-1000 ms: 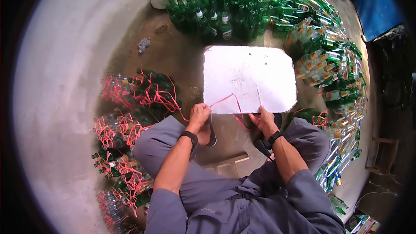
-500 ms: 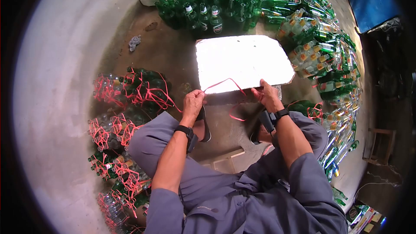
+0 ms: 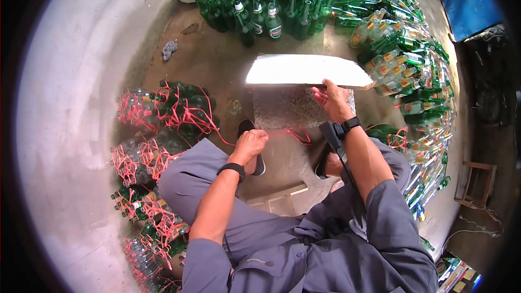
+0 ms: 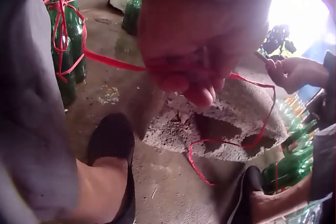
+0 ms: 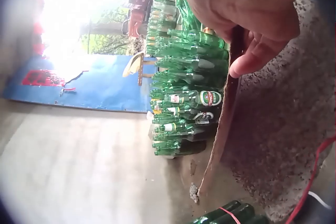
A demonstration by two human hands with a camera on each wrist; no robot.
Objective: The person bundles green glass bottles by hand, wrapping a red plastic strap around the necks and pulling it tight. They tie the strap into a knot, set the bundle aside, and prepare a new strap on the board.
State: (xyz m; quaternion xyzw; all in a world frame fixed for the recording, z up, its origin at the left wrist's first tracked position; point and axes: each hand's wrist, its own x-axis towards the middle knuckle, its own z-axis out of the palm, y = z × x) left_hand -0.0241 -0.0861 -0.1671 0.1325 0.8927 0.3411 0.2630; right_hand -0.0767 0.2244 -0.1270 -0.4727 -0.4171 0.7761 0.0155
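A white board (image 3: 304, 71) is tipped up at its near edge over a rough concrete block (image 3: 293, 107). My right hand (image 3: 335, 103) grips that near edge, thumb on top; in the right wrist view the board's thin brown edge (image 5: 215, 140) runs down from between thumb and fingers. My left hand (image 3: 251, 145) is near my left knee, its curled fingers pinching a red plastic strap (image 4: 113, 63). One side of the strap runs left toward tied bottles (image 4: 71, 35); its loose end hangs in bends before the block.
Upright green bottles (image 3: 274, 21) stand beyond the board. Stacked bottles (image 3: 393, 68) line the right side. Bundles tied with red strap (image 3: 184, 111) sit at my left. A wooden frame (image 3: 282, 202) lies between my feet, and a small wooden stool (image 3: 477, 184) stands far right.
The board has gone from lying flat to tilted, its near edge raised by my right hand, exposing the block. My left hand has lowered slightly with the strap, whose loose end sags.
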